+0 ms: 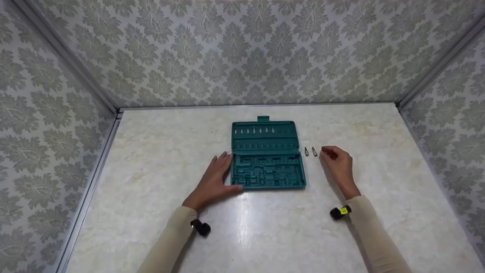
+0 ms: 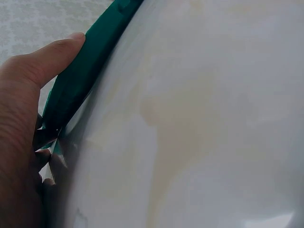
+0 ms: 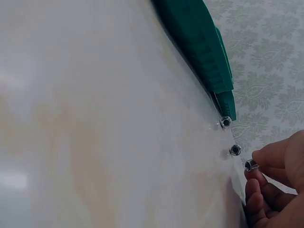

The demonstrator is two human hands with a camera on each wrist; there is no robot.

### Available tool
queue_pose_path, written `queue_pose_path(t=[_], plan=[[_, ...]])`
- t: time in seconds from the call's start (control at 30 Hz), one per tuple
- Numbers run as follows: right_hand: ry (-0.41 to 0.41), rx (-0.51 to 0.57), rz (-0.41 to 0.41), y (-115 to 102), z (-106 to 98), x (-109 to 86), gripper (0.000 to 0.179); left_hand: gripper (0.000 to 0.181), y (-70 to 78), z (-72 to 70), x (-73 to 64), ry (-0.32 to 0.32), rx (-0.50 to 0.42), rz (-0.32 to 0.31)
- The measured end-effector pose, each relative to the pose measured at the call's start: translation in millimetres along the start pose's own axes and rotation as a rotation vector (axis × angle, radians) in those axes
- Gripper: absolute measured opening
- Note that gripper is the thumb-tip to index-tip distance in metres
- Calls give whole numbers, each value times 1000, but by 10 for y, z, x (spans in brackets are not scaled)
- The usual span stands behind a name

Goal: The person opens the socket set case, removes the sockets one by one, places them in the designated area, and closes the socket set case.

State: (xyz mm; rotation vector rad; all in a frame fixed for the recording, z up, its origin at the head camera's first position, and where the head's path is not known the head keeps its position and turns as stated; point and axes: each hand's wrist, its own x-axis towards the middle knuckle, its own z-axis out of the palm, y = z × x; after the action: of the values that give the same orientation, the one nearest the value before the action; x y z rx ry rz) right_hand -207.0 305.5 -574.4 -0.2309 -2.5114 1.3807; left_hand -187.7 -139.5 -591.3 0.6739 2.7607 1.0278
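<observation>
A green plastic tool case (image 1: 267, 170) lies unfolded on the table, its moulded compartments facing up. My left hand (image 1: 214, 180) rests at its near left corner, thumb against the front edge and fingers along the left side; the left wrist view shows the thumb (image 2: 59, 54) on the case's green wall (image 2: 88, 66). To the right of the case, my right hand (image 1: 339, 163) pinches a small metal socket bit (image 3: 251, 165) between thumb and fingertips. Two similar socket bits, one nearer the case (image 1: 306, 151) and one nearer the hand (image 1: 314, 151), stand on the table between them.
Several small light pieces (image 1: 254, 130) sit in a row in the case's upper half. A latch tab (image 1: 263, 118) sticks out at its far edge. The marble-patterned table (image 1: 170, 151) meets a patterned wall (image 1: 235, 53) at the back, with side walls left and right.
</observation>
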Motion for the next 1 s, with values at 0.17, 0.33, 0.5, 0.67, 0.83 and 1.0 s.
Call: queue_pose_path(t=[0.17, 0.33, 0.5, 0.67, 0.83, 1.0], plan=[[85, 45, -2, 38, 71, -71, 17, 125, -7, 8, 0, 6, -2, 3], [143, 60, -1, 43, 168, -91, 12, 125, -11, 20, 2, 12, 3, 14], [174, -11, 8, 22, 236, -77, 13, 124, 2, 17, -3, 23, -10, 0], [197, -44, 21, 4, 260, -72, 13, 124, 18, 6, -10, 26, -33, -28], [205, -53, 23, 3, 273, -71, 13, 124, 11, 5, -10, 19, -24, -35], [214, -58, 11, 21, 272, -74, 11, 124, 18, 7, -4, 11, -21, -36]])
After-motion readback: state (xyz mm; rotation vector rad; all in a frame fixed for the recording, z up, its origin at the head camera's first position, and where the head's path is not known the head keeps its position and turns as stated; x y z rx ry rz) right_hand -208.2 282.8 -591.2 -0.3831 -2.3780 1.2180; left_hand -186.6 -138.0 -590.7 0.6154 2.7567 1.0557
